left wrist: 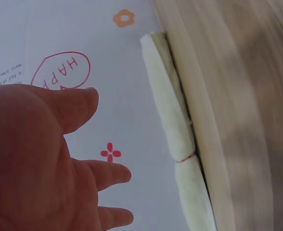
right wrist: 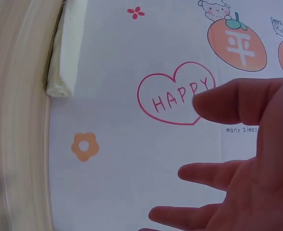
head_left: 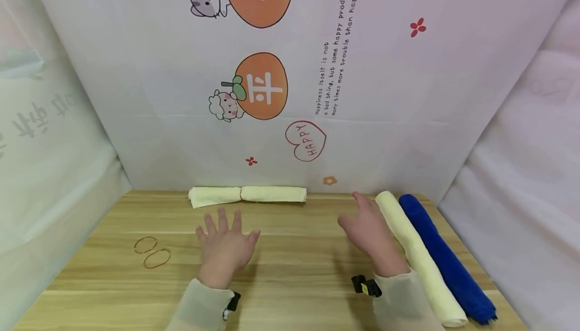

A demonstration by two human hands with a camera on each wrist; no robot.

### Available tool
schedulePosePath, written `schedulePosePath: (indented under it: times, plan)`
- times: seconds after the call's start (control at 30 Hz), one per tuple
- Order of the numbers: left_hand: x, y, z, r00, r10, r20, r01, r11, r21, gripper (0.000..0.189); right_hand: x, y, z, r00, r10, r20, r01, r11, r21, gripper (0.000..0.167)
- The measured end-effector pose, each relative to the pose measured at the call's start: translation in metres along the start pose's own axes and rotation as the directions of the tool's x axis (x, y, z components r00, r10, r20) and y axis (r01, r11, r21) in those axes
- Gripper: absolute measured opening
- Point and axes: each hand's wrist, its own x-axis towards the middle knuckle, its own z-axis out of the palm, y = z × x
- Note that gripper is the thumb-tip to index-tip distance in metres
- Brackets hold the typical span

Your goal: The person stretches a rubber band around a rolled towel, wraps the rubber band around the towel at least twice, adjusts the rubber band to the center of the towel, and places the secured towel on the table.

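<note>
My left hand is held over the table with its fingers spread and nothing in it. Just beyond its fingertips lies a rolled cream towel along the table's back edge, with a thin reddish band round its middle, plain in the left wrist view. My right hand holds nothing either; its thumb and fingers are extended apart in the right wrist view. Close beside the right hand is a second rolled cream towel, with no band visible on it. A rolled blue towel lies along that one's right side.
Two thin rubber bands lie on the wooden table left of my left hand. A white printed cloth rises behind the table, and pale cloth walls stand at both sides.
</note>
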Motion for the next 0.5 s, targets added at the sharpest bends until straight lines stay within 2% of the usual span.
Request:
schedulePosePath:
  times: [0.17, 0.33, 0.4, 0.5]
  plan:
    - [0.001, -0.021, 0.0, 0.998, 0.016, 0.054, -0.018, 0.999, 0.041, 0.091, 0.001, 0.013, -0.008, 1.0, 0.012, 0.019, -0.01, 0.993, -0.118, 0.078]
    - [-0.003, -0.056, -0.006, 0.995, 0.058, 0.078, -0.063, 0.996, 0.063, 0.106, 0.012, 0.037, -0.022, 0.997, 0.053, 0.049, -0.043, 0.982, -0.184, 0.085]
    - [-0.005, -0.072, -0.011, 0.995, 0.064, 0.078, -0.071, 0.994, 0.086, 0.103, 0.019, 0.049, -0.031, 0.995, 0.058, 0.084, -0.044, 0.985, -0.164, 0.087]
    - [-0.003, -0.1, -0.02, 0.994, 0.06, 0.089, -0.07, 0.991, 0.113, 0.089, 0.033, 0.067, -0.043, 0.986, 0.079, 0.147, -0.063, 0.992, -0.112, 0.091]
